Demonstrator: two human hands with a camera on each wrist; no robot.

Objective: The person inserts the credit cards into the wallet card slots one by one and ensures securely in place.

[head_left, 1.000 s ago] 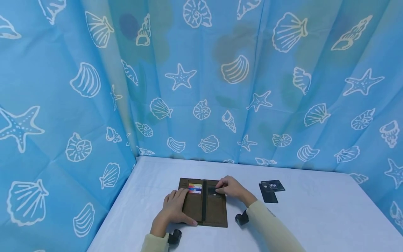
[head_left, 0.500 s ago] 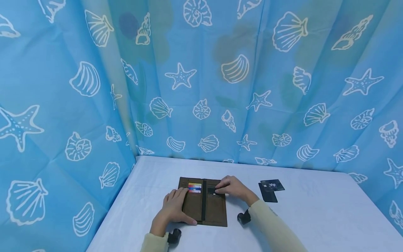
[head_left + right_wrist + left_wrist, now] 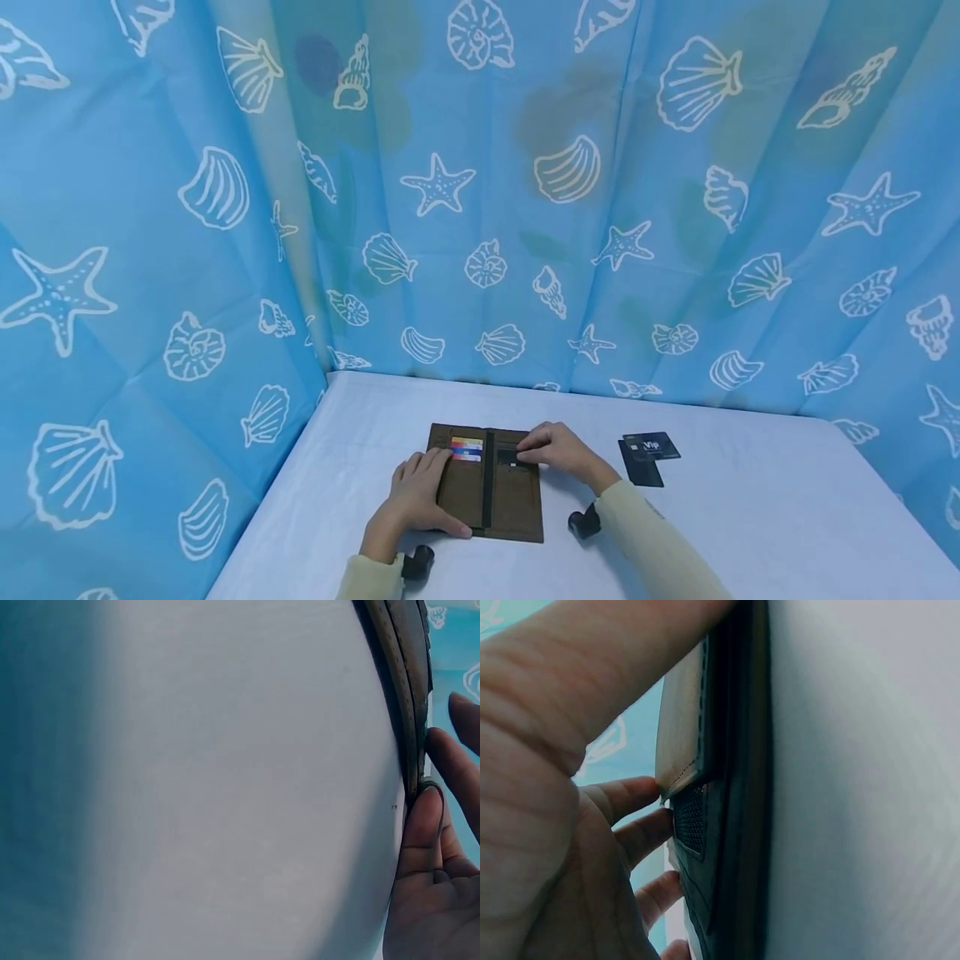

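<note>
A brown bifold wallet (image 3: 517,512) lies spread flat on the white table, a dark band along its fold. Colourful cards (image 3: 467,450) show in its left-hand slots. My left hand (image 3: 416,493) rests on the left half, fingers extended across it and thumb at the bottom edge. In the left wrist view those fingertips (image 3: 654,829) touch the wallet's dark mesh-and-stitched edge. At the upper right slots, my right hand (image 3: 558,450) pinches a black card (image 3: 507,458), which is partly covered by the fingers. The right wrist view shows the thumb (image 3: 424,817) at the wallet's edge (image 3: 401,682).
Two black cards lie overlapping on the table to the right, the upper card (image 3: 660,443) marked "Vip" over a plain lower card (image 3: 645,473). A blue shell-patterned curtain (image 3: 495,250) hangs behind and to the left of the white table (image 3: 757,492).
The head view has shifted slightly. Both hands keep nearly the same places on the wallet, and the right hand still pinches the black card at the upper right slots.
</note>
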